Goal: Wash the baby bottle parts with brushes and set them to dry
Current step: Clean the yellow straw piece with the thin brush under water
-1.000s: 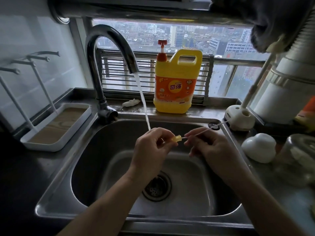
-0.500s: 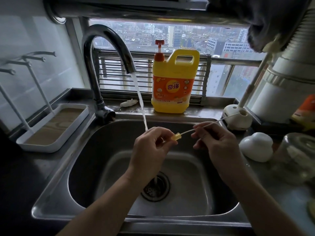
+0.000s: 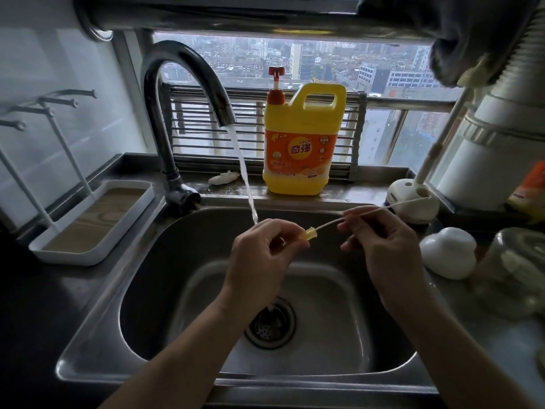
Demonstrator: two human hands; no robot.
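Note:
Over the steel sink (image 3: 153, 290), my left hand (image 3: 259, 258) pinches a small yellowish bottle part (image 3: 309, 234) at its fingertips. My right hand (image 3: 380, 246) grips a thin white straw brush (image 3: 392, 207) whose tip meets the yellow part; its handle runs up and right. Water pours from the curved tap (image 3: 188, 84) and lands just behind my left hand. A white drying rack (image 3: 91, 222) with upright pegs stands left of the sink. A white brush holder (image 3: 413, 202) with a long-handled brush sits at the right rear.
A yellow detergent jug (image 3: 303, 146) stands on the window ledge behind the sink. A white rounded object (image 3: 448, 252) and a glass jar (image 3: 513, 270) rest on the right counter. A small white scrap (image 3: 222, 178) lies by the tap base. A big white appliance (image 3: 501, 137) rises at right.
My right hand has drawn the thin brush outward to the right, away from the yellow part, so more of the wire shows between my hands. The left hand has stayed put under the water.

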